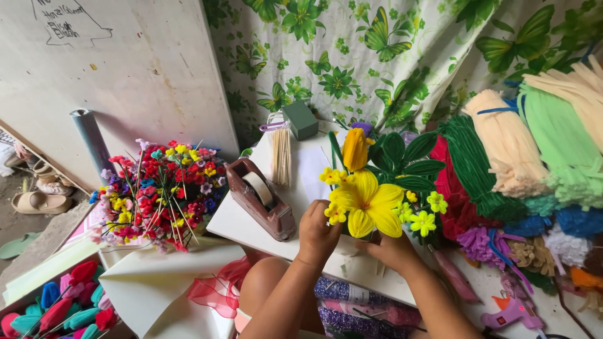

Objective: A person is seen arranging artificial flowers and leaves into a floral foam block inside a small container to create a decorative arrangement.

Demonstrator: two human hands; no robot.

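L hand (316,233) & R hand (392,250) bare, no sleeves, no rings, bare knee below

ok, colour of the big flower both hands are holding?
Yellow petals, orange centre on the big flower; head view, the only one.

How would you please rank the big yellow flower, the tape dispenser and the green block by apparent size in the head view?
1. Tape dispenser and big yellow flower: look alike, so unranked.
2. Green block: smallest, though it sits farther from the camera.
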